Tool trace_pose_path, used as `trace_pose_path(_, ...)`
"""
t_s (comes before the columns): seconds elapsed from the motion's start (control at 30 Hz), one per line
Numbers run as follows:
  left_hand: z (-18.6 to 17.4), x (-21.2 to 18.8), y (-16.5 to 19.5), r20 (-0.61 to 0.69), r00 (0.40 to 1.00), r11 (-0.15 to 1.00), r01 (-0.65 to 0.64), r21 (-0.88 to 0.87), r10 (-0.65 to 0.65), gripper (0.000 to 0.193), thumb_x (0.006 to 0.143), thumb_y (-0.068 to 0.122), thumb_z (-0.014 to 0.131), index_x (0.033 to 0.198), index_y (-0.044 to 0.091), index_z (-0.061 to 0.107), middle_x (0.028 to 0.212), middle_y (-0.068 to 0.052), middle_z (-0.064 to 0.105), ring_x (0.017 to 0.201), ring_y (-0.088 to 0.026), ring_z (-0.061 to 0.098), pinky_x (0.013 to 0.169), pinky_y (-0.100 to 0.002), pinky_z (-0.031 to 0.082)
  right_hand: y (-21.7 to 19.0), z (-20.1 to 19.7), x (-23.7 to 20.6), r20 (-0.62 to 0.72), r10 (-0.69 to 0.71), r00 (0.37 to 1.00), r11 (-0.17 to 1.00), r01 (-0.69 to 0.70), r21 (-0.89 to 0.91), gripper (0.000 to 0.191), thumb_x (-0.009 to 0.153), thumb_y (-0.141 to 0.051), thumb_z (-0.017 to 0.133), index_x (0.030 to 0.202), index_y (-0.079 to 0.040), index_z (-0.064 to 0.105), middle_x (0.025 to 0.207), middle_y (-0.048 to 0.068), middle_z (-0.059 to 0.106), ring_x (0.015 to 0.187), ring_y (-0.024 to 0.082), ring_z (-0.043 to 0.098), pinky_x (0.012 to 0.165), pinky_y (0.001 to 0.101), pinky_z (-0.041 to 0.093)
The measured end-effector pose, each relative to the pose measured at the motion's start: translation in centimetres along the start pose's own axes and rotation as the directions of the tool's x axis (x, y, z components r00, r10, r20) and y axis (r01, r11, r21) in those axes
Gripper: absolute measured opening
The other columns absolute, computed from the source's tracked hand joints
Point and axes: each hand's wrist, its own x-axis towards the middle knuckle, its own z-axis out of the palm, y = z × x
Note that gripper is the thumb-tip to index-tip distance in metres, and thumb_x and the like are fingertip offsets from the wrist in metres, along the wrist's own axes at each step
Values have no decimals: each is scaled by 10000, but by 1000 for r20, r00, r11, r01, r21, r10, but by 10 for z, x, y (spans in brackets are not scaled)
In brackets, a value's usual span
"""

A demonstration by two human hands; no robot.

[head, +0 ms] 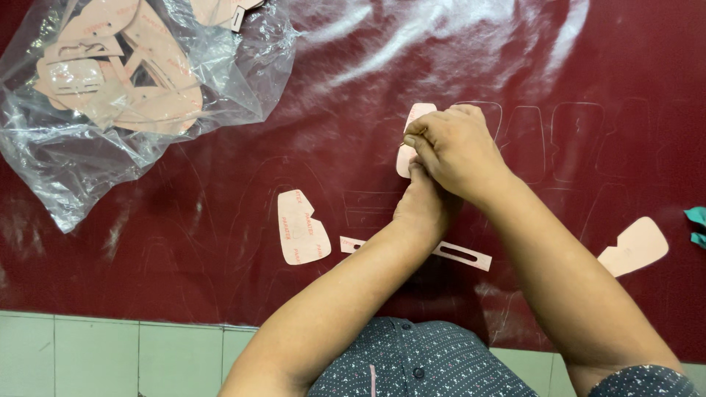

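A small pale pink cut-out piece lies on the dark red sheet. My right hand rests over it, fingers bent and pressing on the piece's right side. My left hand sits just below, partly hidden under the right hand, its fingertips touching the piece's lower end. Whether either hand grips the piece or only presses it flat is unclear. A long slotted pink strip lies under my left forearm.
A clear plastic bag with several pink cut-out pieces sits at the top left. A loose pink piece lies left of my arms, another pink piece at the right. A teal scrap shows at the right edge. Traced outlines mark the sheet.
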Motion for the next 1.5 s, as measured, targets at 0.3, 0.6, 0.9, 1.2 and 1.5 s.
trace_pose_path(0.3,-1,-4,-5,-52,998,999,25,35,-23,394,910,223,586,1221,3,687,1266,-244,662,1129,-405,600,928,-491,465,4,-1,-3,-36,9,999,998,-11,-57,98,1002,-175,686,984,-95,738,928,74,738,881,268,674,1019,459,410)
trace_pose_path(0.6,16,-6,-14,-31,882,432,199,-880,-469,462,905,88,581,1307,-138,553,1211,-289,566,1053,-439,586,851,-485,529,12,4,11,-58,-43,997,999,41,-26,109,1004,-168,710,964,-67,706,887,79,720,864,293,682,951,449,490)
trace_pose_path(0.9,13,-15,-40,-476,821,838,3,-546,-314,280,881,61,590,1103,-103,638,1098,-198,589,964,-327,624,736,-390,578,25,-2,29,-68,-3,998,997,-1,-73,107,1006,-150,703,997,-49,739,938,125,735,890,353,684,892,457,499)
trace_pose_path(1.2,-9,-19,-64,-332,901,771,5,-637,-280,105,817,7,633,917,1,661,1047,-122,595,910,-308,633,715,-405,585,34,-6,26,-121,-7,993,998,1,-55,100,1013,-138,723,1014,-39,733,927,114,730,903,332,681,932,460,498)
trace_pose_path(1.5,-28,-16,-86,-237,947,810,40,-585,-218,54,779,14,674,804,58,694,1102,-59,609,999,-292,608,790,-444,532,47,-13,-9,-149,42,988,992,-58,-108,78,1020,-135,742,1025,-58,725,962,113,716,918,329,659,922,453,500)
